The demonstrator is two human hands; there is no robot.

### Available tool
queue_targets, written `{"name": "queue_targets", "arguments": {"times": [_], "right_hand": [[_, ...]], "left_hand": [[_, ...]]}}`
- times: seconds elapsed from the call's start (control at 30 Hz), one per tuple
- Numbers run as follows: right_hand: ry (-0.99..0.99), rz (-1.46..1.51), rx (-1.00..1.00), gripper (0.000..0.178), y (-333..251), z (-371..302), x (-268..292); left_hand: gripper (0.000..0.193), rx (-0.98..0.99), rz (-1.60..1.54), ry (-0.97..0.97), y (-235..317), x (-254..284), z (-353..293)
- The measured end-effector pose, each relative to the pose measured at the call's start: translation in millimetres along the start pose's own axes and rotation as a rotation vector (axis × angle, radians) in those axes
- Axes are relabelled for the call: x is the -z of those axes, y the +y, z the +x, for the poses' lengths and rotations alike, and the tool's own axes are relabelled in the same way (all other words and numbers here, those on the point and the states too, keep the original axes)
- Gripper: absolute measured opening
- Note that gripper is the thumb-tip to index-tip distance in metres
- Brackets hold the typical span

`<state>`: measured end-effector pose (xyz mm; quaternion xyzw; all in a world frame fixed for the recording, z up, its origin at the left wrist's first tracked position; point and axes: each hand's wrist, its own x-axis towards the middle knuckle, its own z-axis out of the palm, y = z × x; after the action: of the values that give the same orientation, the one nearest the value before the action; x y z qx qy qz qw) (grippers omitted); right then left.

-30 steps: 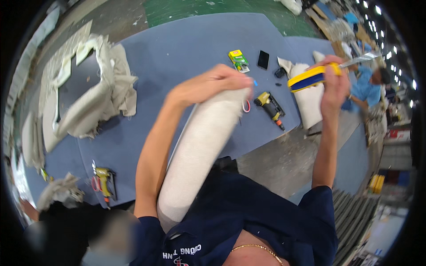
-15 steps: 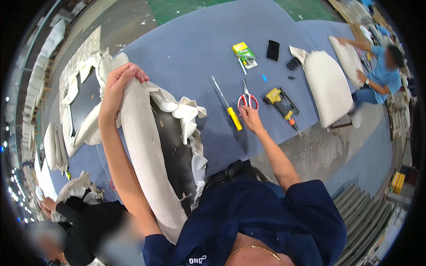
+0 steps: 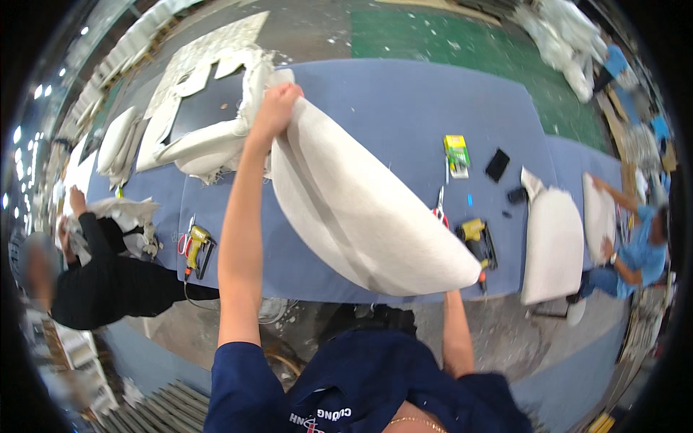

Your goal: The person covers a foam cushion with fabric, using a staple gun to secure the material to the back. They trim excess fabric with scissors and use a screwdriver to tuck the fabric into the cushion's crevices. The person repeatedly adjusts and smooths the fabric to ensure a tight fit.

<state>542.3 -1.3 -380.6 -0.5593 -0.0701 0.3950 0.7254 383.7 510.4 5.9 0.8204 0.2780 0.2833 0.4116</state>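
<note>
A large cream fabric-covered cushion panel (image 3: 361, 209) hangs tilted above the blue table, its smooth side facing me. My left hand (image 3: 278, 108) is closed round its upper left corner. My right forearm comes up to the panel's lower right end, and the hand is hidden behind the fabric, so its fingers do not show. Just past the panel's right edge lie red-handled scissors (image 3: 441, 211), partly covered by it. Close by lies a yellow-and-black air stapler (image 3: 476, 238).
Another upholstered frame (image 3: 206, 141) lies at far left, near a second stapler (image 3: 196, 245). A green-yellow box (image 3: 456, 153), a black phone (image 3: 497, 164) and a finished cream panel (image 3: 552, 245) occupy the right. Two people work at the table's left and right ends.
The panel has swung up and turned from its open, dark underside to its smooth face. My right hand has left the scissors and gone behind the panel. The view has shifted left.
</note>
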Motion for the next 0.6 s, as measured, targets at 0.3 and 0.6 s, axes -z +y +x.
{"name": "queue_targets", "arguments": {"times": [0.3, 0.6], "right_hand": [[0.066, 0.421, 0.139, 0.051, -87.1, -20.6, -129.1], [0.319, -0.049, -0.082, 0.030, -102.5, -7.1, -185.6]], "left_hand": [[0.053, 0.038, -0.065, 0.180, -36.3, 44.3, -177.5], [0.082, 0.720, 0.026, 0.154, -93.3, 72.4, -204.8]]}}
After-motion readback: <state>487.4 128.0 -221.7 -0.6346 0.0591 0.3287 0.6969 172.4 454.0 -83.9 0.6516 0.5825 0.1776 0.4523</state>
